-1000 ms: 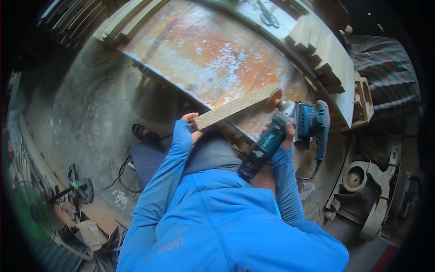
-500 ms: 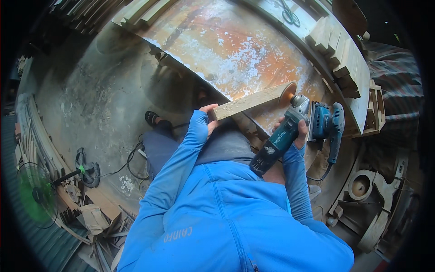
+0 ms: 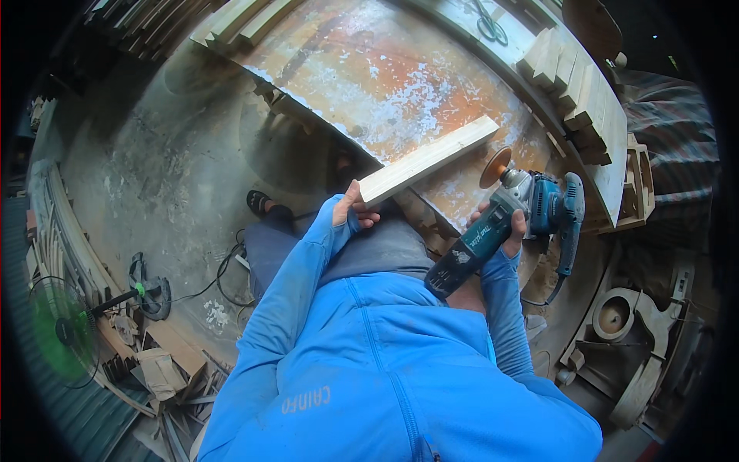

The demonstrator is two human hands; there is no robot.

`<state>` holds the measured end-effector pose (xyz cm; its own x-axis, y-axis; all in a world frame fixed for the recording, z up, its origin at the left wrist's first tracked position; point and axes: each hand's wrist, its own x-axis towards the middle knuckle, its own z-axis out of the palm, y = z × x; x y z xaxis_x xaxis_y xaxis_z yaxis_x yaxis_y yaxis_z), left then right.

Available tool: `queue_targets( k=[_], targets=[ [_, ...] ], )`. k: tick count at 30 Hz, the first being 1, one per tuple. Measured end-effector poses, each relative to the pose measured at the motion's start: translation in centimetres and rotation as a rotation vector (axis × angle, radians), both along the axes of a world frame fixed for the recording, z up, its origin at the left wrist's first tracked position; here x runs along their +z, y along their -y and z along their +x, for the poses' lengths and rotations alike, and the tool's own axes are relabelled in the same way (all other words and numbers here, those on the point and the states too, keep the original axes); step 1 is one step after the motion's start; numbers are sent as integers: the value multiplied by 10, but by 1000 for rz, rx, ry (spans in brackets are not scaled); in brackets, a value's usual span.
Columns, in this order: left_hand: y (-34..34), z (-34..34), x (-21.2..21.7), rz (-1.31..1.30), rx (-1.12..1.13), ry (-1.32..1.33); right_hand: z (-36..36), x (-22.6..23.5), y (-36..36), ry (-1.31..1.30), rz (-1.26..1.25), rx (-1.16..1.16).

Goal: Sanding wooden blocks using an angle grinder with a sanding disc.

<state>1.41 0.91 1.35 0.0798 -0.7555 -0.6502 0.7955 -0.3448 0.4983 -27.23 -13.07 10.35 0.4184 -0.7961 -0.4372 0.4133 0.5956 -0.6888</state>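
My left hand [image 3: 355, 208] grips the near end of a pale wooden bar [image 3: 431, 159], thumb on top and fingers beneath. The bar slants up to the right, its far part over the worn table [image 3: 339, 69]. In my right hand [image 3: 504, 227] is a teal and black angle grinder [image 3: 476, 245], with fingers wrapped round its body. Its orange-brown disc [image 3: 495, 167] stands just right of the bar's far end, apart from it. Close beyond the right hand sits a blue sander [image 3: 560, 204] with a cord.
Wood blocks [image 3: 566, 77] line a pale board at the right, near green-handled scissors [image 3: 491, 31]. Wooden strips [image 3: 254, 23] lie at the table's far left. A green fan [image 3: 65, 329], wood scraps [image 3: 162, 369] and a black cable [image 3: 223, 269] are on the floor at left.
The bar's far end has come away from the disc, and the bar has turned to show a smoother face. My left hand has shifted its grip. The grinder has moved very little.
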Motion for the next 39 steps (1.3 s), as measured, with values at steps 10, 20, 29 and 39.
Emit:
queue_targets(
  k=[10, 20, 29, 39],
  targets=[
    [1, -4, -2, -52, -145, 156, 2, -1, -2, -14, -42, -31],
    [1, -20, -11, -366, 10, 1154, -14, 36, 23, -348, -254, 33],
    [-2, -23, 3, -344, 55, 1295, 39, 78, 11, -703, -575, 717],
    [-10, -24, 11, -332, 10, 1279, 88, 74, 4, -746, -618, 890]
  ],
)
